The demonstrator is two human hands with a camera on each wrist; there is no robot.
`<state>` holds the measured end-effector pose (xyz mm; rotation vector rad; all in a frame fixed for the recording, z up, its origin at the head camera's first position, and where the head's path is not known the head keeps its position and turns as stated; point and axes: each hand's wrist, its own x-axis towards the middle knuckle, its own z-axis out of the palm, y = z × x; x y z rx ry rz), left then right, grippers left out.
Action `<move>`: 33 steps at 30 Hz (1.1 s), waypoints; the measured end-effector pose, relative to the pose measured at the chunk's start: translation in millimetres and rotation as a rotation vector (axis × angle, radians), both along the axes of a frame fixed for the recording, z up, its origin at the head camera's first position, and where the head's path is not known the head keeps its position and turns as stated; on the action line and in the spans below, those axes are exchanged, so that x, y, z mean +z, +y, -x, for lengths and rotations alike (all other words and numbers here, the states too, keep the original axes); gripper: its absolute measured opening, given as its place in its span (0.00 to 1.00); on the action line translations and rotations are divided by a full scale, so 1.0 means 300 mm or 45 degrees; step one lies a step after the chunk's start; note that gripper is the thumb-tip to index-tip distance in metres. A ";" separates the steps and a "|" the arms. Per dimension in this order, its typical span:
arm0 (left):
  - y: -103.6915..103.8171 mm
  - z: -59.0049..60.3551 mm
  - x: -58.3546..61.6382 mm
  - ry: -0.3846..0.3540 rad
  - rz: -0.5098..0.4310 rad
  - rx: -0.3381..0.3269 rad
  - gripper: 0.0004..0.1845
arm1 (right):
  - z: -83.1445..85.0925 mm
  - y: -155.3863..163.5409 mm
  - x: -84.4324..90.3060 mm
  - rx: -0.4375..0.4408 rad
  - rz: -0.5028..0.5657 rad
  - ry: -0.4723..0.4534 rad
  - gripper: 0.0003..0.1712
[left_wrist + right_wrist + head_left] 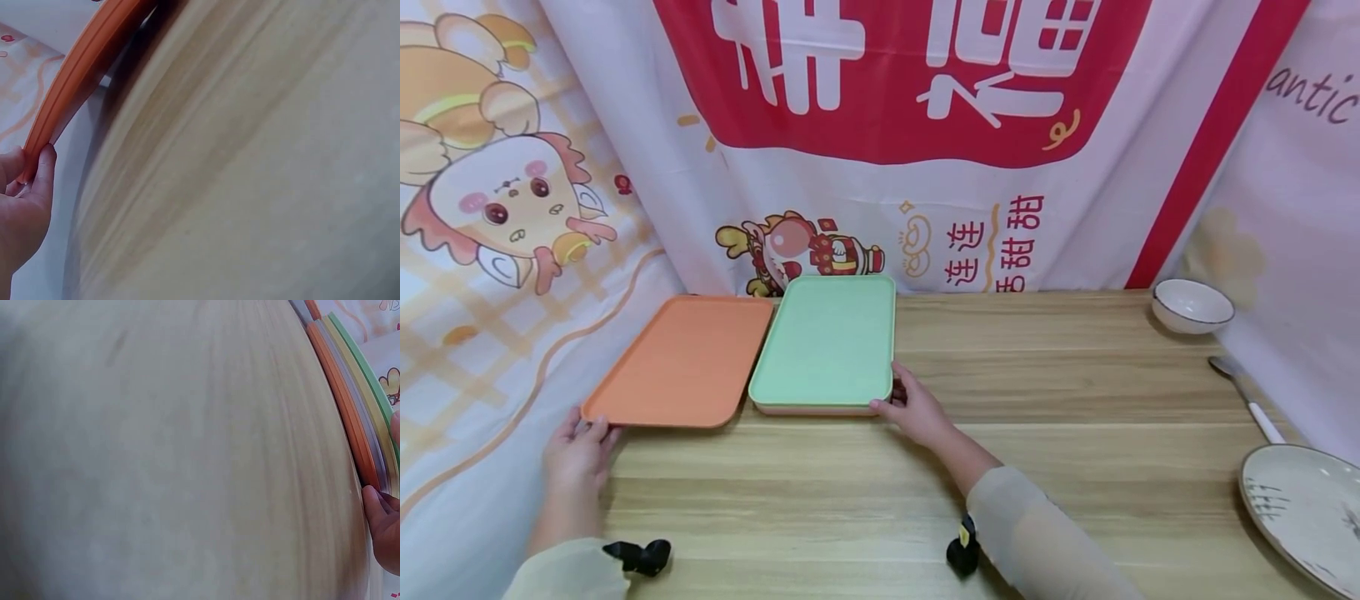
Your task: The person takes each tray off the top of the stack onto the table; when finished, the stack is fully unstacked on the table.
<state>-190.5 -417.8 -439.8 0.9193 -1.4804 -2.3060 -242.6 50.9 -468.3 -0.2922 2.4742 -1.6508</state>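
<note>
Now pinching near-left corner of flat orange rectangular plastic tray (681, 360) with left hand (576, 454), thumb and fingers (44, 165) curled on rim, corner apparently lifting slightly off light wooden tabletop (1037, 392); hard to tell how far. Sitting just left of stack of rectangular plastic trays with mint-green one on top (827, 342), long edges touching or nearly so. Gripping near-right corner of that stack with right hand (917, 410), fingertips (375, 500) curled against layered rims, orange, grey, yellow and green edges showing in right wrist view.

Judging step in hand: separating or shifting single tray beside stack. Doing it well probably meaning keeping pinch on rim only, lifting level, steadying stack so upper trays not sliding, avoiding dragging edge across stack.

Also lying well right of stack: white ceramic bowl with dark rim (1192, 305), white-handled metal utensil (1247, 398), speckled ceramic plate (1303, 508). Hanging behind stack: printed cartoon cloth backdrop (880, 142).
</note>
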 end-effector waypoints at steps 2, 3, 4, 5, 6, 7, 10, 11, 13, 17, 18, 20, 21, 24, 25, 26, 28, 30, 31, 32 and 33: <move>-0.005 0.003 -0.010 -0.044 0.023 0.007 0.41 | -0.001 -0.002 0.001 -0.001 0.001 -0.008 0.49; -0.006 0.004 -0.015 -0.065 0.032 0.012 0.41 | -0.002 -0.002 0.002 -0.005 0.002 -0.015 0.49; -0.008 0.004 -0.021 -0.079 0.046 0.015 0.41 | -0.003 -0.003 0.002 -0.008 0.001 -0.021 0.49; -0.009 0.005 -0.026 -0.093 0.061 0.020 0.41 | -0.003 -0.003 0.002 -0.003 -0.001 -0.011 0.49; -0.011 0.006 -0.032 -0.108 0.078 0.023 0.41 | -0.004 -0.003 0.002 -0.003 0.000 -0.011 0.49; -0.012 0.007 -0.038 -0.119 0.089 0.028 0.40 | -0.005 -0.003 0.003 -0.006 0.003 -0.018 0.49; -0.016 0.009 -0.049 -0.138 0.126 0.032 0.40 | -0.007 -0.004 0.004 -0.002 0.005 -0.017 0.49; -0.017 0.009 -0.052 -0.147 0.135 0.034 0.39 | -0.008 -0.004 0.003 0.001 0.007 -0.017 0.49; -0.018 0.009 -0.054 -0.169 0.167 0.026 0.39 | -0.008 -0.004 0.004 -0.001 0.009 -0.026 0.49; -0.014 0.000 -0.045 -0.244 0.326 -0.044 0.39 | -0.008 -0.002 0.006 0.006 0.008 -0.024 0.49; -0.011 -0.002 -0.040 -0.257 0.381 -0.071 0.40 | -0.008 -0.002 0.006 0.008 0.005 -0.020 0.49; -0.002 -0.005 -0.026 -0.268 0.479 -0.110 0.43 | -0.007 -0.002 0.006 0.005 0.002 -0.019 0.49; 0.003 -0.005 -0.019 -0.267 0.519 -0.132 0.45 | -0.006 -0.003 0.006 0.002 0.001 -0.018 0.49; 0.026 0.000 0.002 -0.260 0.591 -0.157 0.46 | -0.005 -0.003 0.006 -0.006 -0.002 -0.020 0.49; 0.035 0.003 0.007 -0.257 0.600 -0.161 0.45 | -0.005 -0.004 0.006 -0.010 -0.002 -0.025 0.49; 0.043 0.006 0.011 -0.253 0.612 -0.168 0.45 | -0.005 -0.004 0.005 -0.007 -0.004 -0.020 0.49; 0.065 0.011 0.018 -0.262 0.644 -0.184 0.43 | -0.006 -0.003 0.005 -0.004 -0.007 -0.015 0.49; 0.086 0.014 0.021 -0.238 0.670 -0.214 0.42 | -0.007 -0.002 0.005 0.001 -0.005 -0.010 0.49; 0.099 0.016 0.023 -0.240 0.701 -0.244 0.41 | -0.007 -0.002 0.004 0.001 -0.004 -0.006 0.49; 0.111 0.017 0.024 -0.232 0.718 -0.274 0.42 | -0.007 -0.002 0.004 0.002 -0.003 0.000 0.49; 0.124 0.017 0.025 -0.224 0.737 -0.303 0.42 | -0.006 -0.002 0.003 0.001 -0.002 -0.001 0.49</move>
